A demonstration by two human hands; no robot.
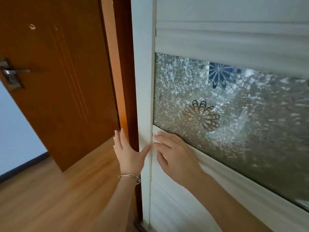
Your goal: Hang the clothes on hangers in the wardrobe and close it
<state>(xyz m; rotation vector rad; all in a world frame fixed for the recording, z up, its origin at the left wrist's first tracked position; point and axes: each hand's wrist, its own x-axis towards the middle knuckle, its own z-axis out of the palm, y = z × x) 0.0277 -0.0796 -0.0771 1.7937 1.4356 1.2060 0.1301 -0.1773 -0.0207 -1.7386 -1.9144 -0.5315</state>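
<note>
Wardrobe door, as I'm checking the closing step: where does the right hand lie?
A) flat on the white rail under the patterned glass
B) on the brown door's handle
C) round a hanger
A: the right hand lies with straight fingers on the wardrobe door just under the glass.

Soft daylight; glass panel [234,106] blurred at right; wide-angle bowing at edges.

Two grips: left grip [128,153], right grip [175,156]. One bracelet [129,176] below the left grip. Right of the grips: one wardrobe door [184,206], one glass panel [259,123], three flower motifs [200,116]. Left: one room door [58,81], one handle [15,71].
</note>
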